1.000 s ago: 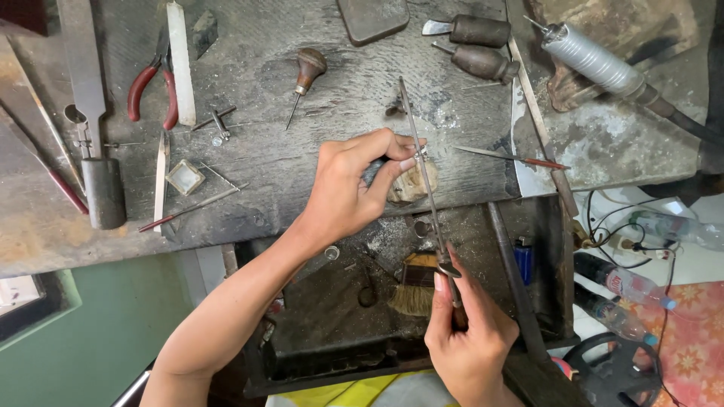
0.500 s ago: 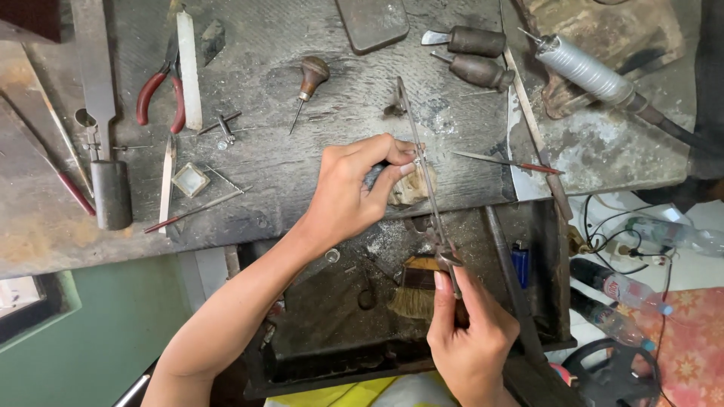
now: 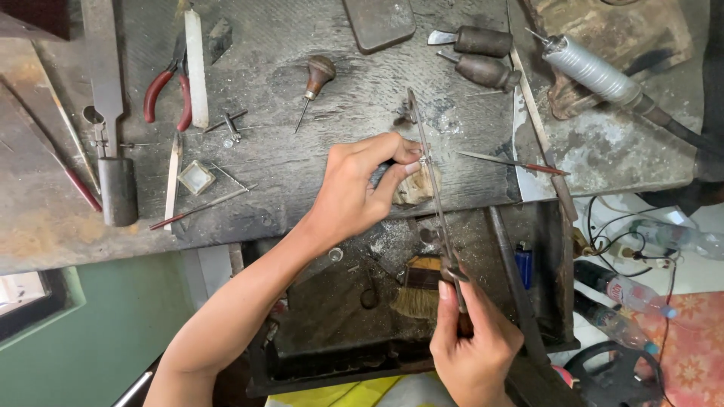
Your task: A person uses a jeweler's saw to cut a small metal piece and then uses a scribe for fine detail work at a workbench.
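Observation:
My left hand (image 3: 360, 188) pinches a tiny metal piece (image 3: 426, 160) against a worn wooden bench peg (image 3: 417, 188) at the front edge of the dark workbench (image 3: 286, 173). My right hand (image 3: 471, 348) grips the handle of a thin jeweller's saw (image 3: 431, 181). The saw frame runs up from the handle across the peg, and its blade meets the small piece held by the left fingers.
Red-handled pliers (image 3: 164, 89), a flat file (image 3: 105, 98), a wooden-handled graver (image 3: 317, 79), two handled tools (image 3: 483, 56) and a grey rotary handpiece (image 3: 596, 71) lie on the bench. A brush (image 3: 418, 286) and a blue lighter (image 3: 524, 264) sit in the tray below.
The right hand has slid the saw slightly along the peg. The left hand keeps its pinch in the same place.

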